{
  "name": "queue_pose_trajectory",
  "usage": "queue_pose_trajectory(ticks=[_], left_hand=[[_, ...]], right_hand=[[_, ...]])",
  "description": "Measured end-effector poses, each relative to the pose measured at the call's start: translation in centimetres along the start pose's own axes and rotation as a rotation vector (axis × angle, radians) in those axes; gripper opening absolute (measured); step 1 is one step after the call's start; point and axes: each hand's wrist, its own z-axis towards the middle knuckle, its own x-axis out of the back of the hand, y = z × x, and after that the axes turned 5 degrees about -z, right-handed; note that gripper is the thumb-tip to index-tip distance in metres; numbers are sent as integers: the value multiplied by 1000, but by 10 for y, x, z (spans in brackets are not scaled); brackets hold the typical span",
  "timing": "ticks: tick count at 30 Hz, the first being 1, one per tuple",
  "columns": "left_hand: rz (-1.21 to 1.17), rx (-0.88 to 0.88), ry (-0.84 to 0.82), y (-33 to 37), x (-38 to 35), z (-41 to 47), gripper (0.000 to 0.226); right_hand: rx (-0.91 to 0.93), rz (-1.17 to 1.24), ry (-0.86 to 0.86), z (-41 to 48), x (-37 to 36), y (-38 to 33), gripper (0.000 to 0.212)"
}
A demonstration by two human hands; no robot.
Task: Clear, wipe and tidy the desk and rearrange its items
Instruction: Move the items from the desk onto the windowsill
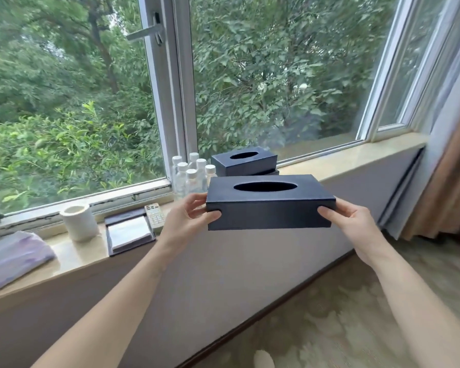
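A dark blue tissue box (270,212) with an oval slot on top hangs in the air in front of the window sill (356,158). My left hand (187,216) grips its left end and my right hand (352,224) grips its right end. Behind it on the sill stands a smaller dark tissue box (243,160), which rests on another dark item. Several clear bottles with white caps (190,173) stand just left of that box.
Further left on the sill lie a remote control (154,216), a dark notepad holder with white paper (129,232), a white cylindrical cup (79,221) and a folded lilac cloth (14,257). A brown curtain (446,187) hangs at the right. Patterned carpet (343,314) lies below.
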Motion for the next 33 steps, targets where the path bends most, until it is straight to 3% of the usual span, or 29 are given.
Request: queue_pose_trajectory(ticks=[9,17,24,33], left_hand=[[15,-25,55,-20,-34,76,31],[74,-66,311,-46,-90,159,35],[166,-4,425,-60,-125,224,36],[233,85,590,-82,-152,266,36]], right_hand=[[22,56,-46,96,11,23,31],[123,94,-247,262,21,59,27],[108,146,-434,376,18,86,33],[64,192,-545,447,-23,120,49]])
